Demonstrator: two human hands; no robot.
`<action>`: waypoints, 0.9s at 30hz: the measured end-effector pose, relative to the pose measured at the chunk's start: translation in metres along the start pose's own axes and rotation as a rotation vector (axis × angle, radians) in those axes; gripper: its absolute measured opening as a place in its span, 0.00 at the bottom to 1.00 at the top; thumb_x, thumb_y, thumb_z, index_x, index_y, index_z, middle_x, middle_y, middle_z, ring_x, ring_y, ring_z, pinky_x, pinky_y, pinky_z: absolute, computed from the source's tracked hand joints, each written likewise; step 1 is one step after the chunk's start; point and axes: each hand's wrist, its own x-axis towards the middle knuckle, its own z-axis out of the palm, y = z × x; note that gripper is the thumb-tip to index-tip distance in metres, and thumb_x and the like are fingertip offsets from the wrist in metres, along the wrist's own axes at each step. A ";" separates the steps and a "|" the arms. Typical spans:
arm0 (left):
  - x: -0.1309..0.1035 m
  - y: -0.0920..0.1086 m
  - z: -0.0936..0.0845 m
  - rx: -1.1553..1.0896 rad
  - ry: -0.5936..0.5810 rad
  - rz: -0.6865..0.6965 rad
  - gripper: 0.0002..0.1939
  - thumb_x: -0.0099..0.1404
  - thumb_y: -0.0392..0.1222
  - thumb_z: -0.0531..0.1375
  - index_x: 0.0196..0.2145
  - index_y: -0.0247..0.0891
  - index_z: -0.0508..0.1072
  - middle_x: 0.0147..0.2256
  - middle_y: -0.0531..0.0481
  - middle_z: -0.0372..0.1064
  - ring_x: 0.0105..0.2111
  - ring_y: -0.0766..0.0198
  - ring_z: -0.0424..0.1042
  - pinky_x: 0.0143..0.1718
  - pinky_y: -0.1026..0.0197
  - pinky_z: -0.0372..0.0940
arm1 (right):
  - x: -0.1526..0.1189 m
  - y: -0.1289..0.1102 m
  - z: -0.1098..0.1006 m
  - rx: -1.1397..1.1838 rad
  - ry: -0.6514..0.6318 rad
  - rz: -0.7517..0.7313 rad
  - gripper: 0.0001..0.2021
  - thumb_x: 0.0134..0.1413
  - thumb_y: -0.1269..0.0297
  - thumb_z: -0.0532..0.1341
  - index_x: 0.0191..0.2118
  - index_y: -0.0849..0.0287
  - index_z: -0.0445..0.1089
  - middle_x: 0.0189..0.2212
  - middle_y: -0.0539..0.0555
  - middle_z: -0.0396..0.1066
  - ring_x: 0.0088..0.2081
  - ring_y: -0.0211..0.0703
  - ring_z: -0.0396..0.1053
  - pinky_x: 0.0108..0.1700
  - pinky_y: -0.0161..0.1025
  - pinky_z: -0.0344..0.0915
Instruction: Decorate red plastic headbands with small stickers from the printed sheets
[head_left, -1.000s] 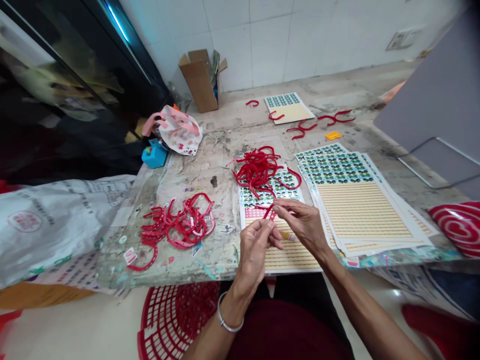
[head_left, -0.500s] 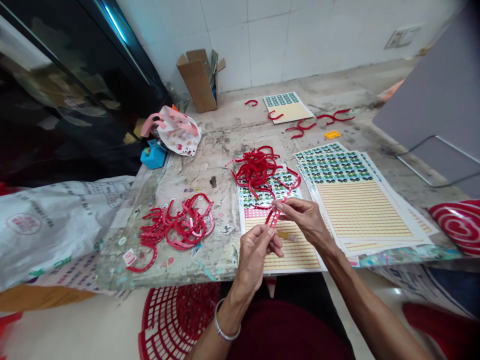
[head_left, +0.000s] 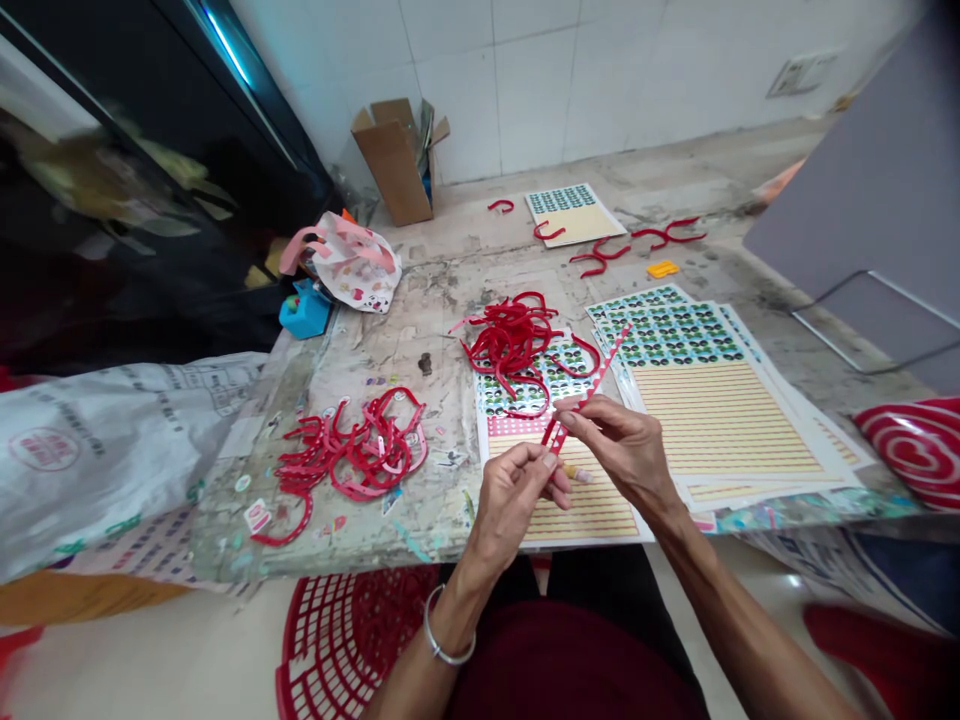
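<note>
Between my two hands is a red headband with a white-dotted strip (head_left: 611, 359), its free end pointing up and to the right. My left hand (head_left: 519, 492) pinches the lower end of the headband. The fingers of my right hand (head_left: 611, 437) close on the strip a little higher up. Beneath them lies a printed sheet (head_left: 585, 520) with yellow lined rows and a pink dotted band. A pile of red headbands (head_left: 514, 340) rests on the sheet's upper part. Farther left is a second pile of red and pink dotted headbands (head_left: 375, 450).
Stacked printed sheets (head_left: 727, 420) lie on the right. Toward the wall are a cardboard box (head_left: 394, 165), a small sheet (head_left: 574, 215), loose red headbands (head_left: 667, 235) and a yellow piece (head_left: 663, 270). A blue box (head_left: 304, 315) and a white bag (head_left: 360, 265) stand at the left.
The dotted strip's free end now reaches farther up and right, clear of the red pile. My right hand has shifted slightly right; my left hand has barely moved.
</note>
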 end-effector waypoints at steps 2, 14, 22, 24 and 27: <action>0.002 0.003 0.000 0.019 -0.013 0.022 0.13 0.61 0.48 0.58 0.32 0.32 0.70 0.27 0.47 0.70 0.22 0.67 0.68 0.29 0.63 0.63 | -0.004 -0.002 0.002 -0.007 -0.010 -0.023 0.04 0.51 0.65 0.62 0.29 0.57 0.73 0.33 0.55 0.74 0.37 0.45 0.72 0.35 0.39 0.69; 0.007 0.008 0.007 -0.081 -0.073 -0.052 0.11 0.63 0.44 0.57 0.29 0.33 0.67 0.22 0.56 0.55 0.19 0.75 0.48 0.20 0.68 0.45 | -0.019 0.005 0.007 -0.043 0.010 -0.014 0.06 0.53 0.67 0.60 0.33 0.56 0.75 0.32 0.54 0.73 0.35 0.43 0.71 0.35 0.38 0.70; 0.002 -0.003 0.005 -0.096 -0.047 -0.058 0.10 0.64 0.42 0.55 0.34 0.32 0.69 0.22 0.56 0.52 0.20 0.74 0.45 0.21 0.66 0.41 | -0.014 0.007 0.010 0.151 0.053 0.186 0.09 0.52 0.60 0.61 0.37 0.57 0.74 0.36 0.53 0.71 0.36 0.41 0.70 0.31 0.35 0.71; 0.002 -0.005 0.004 -0.077 -0.039 -0.052 0.09 0.64 0.42 0.55 0.33 0.32 0.69 0.22 0.56 0.52 0.20 0.74 0.45 0.21 0.66 0.41 | -0.013 0.006 0.009 0.118 0.070 0.187 0.07 0.51 0.60 0.62 0.32 0.59 0.73 0.33 0.52 0.70 0.31 0.37 0.68 0.25 0.32 0.67; 0.002 -0.009 0.002 -0.028 -0.024 -0.040 0.09 0.65 0.41 0.54 0.33 0.31 0.69 0.21 0.56 0.52 0.20 0.74 0.45 0.21 0.66 0.41 | -0.012 0.005 0.008 0.051 0.090 0.143 0.07 0.50 0.62 0.62 0.27 0.59 0.72 0.30 0.52 0.68 0.29 0.36 0.66 0.21 0.30 0.60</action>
